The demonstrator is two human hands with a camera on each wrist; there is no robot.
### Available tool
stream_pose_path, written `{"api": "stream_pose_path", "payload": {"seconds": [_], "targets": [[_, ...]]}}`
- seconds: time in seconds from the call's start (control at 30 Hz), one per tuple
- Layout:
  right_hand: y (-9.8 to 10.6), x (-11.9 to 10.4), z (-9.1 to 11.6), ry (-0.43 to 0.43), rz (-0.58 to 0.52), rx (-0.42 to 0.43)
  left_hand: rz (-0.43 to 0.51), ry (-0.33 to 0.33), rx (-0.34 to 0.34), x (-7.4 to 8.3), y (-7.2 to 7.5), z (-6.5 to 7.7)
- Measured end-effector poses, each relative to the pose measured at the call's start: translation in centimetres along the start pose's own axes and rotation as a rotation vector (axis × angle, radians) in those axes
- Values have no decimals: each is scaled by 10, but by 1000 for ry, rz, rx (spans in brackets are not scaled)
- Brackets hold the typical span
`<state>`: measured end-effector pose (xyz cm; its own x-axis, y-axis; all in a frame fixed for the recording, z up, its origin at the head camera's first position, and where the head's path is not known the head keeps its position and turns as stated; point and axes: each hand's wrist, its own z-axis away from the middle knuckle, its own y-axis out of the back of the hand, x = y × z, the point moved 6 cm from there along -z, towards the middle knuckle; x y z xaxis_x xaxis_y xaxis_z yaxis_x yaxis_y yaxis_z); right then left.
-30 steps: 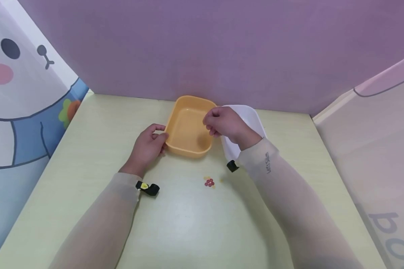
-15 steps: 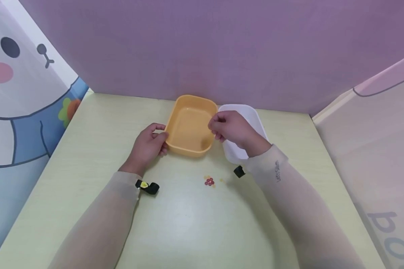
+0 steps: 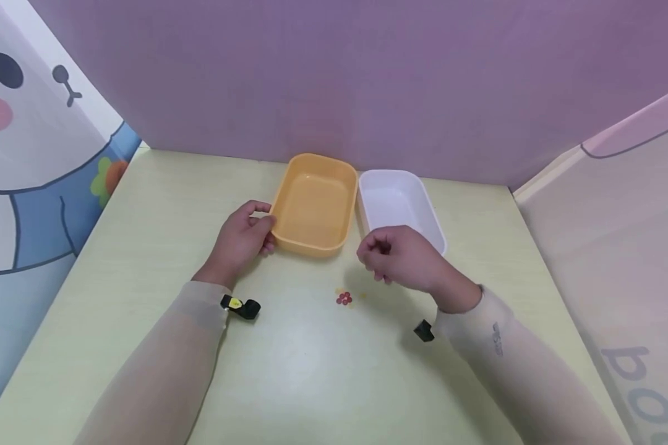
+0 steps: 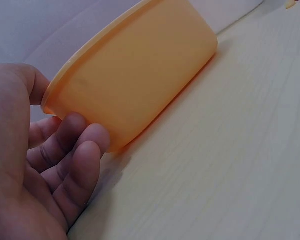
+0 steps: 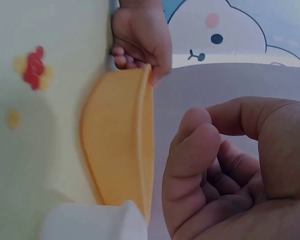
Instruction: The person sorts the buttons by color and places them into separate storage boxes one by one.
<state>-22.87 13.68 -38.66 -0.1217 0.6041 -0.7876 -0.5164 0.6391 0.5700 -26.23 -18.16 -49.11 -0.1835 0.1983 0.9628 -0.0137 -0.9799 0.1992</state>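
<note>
On table (image 3: pixel 289 377), orange tray (image 3: pixel 314 207); left hand (image 3: pixel 240 233) holds it.

Screened-off tabletop booth around me; home, studio or office, can't tell. Pale wood-grain table (image 3: pixel 295 371) before me. Plain purple backdrop (image 3: pixel 345 80) rises along far edge. On my left, printed panel (image 3: pixel 61 139) with big white cartoon animal (image 3: pixel 28 154). On my right, pale panel (image 3: pixel 607 247) with grey lettering (image 3: pixel 640 386).

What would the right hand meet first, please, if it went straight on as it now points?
Probably the orange container, though depth is unclear and the right hand might pass above it.
</note>
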Motion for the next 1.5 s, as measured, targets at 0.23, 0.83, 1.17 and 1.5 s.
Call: {"api": "stream_pose_path", "payload": {"seconds": [0.23, 0.83, 1.17, 1.5], "targets": [[-22, 28, 16, 9, -30, -16, 5, 8, -6, -1, -2, 1], [-44, 81, 28, -61, -24, 94, 3, 2, -3, -2, -2, 5], [-46, 90, 26, -111, 29, 109, 10, 9, -3, -3, 0, 6], [-49, 89, 23, -91, 78, 95, 12, 9, -2, -5, 2, 7]]}}
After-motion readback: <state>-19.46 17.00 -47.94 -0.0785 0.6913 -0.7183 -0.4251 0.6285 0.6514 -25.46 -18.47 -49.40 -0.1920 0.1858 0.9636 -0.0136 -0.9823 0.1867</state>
